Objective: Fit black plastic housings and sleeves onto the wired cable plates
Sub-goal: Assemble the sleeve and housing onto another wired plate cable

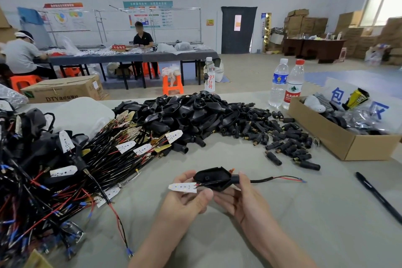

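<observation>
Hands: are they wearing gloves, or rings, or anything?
No gloves! The left hand and the right hand are both bare, with no rings, watch or bracelet showing. The forearms are bare too, and no sleeves come into view.

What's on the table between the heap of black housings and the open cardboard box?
Scattered small black sleeves with brass tips lie there, seen in the head view.
</observation>
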### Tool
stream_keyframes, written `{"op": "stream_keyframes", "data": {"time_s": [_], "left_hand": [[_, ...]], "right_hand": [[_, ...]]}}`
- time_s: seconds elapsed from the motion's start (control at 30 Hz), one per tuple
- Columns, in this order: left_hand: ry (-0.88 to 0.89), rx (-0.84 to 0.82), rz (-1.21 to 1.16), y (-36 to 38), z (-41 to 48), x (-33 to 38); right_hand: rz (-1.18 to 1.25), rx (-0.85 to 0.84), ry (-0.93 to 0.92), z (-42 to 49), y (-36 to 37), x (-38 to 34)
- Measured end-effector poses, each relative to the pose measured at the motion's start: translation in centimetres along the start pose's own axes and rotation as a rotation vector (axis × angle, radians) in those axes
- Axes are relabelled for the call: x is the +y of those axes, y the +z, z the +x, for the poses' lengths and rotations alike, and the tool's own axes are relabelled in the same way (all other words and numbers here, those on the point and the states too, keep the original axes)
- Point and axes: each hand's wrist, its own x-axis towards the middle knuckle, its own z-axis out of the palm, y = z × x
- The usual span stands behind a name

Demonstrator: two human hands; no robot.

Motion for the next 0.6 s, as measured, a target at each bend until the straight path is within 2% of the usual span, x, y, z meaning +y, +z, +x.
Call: {"op": "stream_keyframes", "data": {"time_s": [0.23,0.37,0.5,0.6], "left_hand": [[-0.059,0.056,-0.051,-1.0,-0.4,0.9],[-0.061,0.078,-0.099,-1.0,-0.3,1.0],[-0.1,0.192,-0.23,-1.7,0.2,0.8],[-0.033,0.227,-0.135,-1.9,0.4,0.4]], "right_hand": [[-0.067,0.119,-0.089,0.3,-1.0,-0.6],[-0.133,0.096,-0.093,0.3,-1.2,-0.3],[-0.153,0.058,-0.081,0.1,-1.1,-0.2],[-0.149,0.04,-0.072,0.1,-1.0,-0.3]]}}
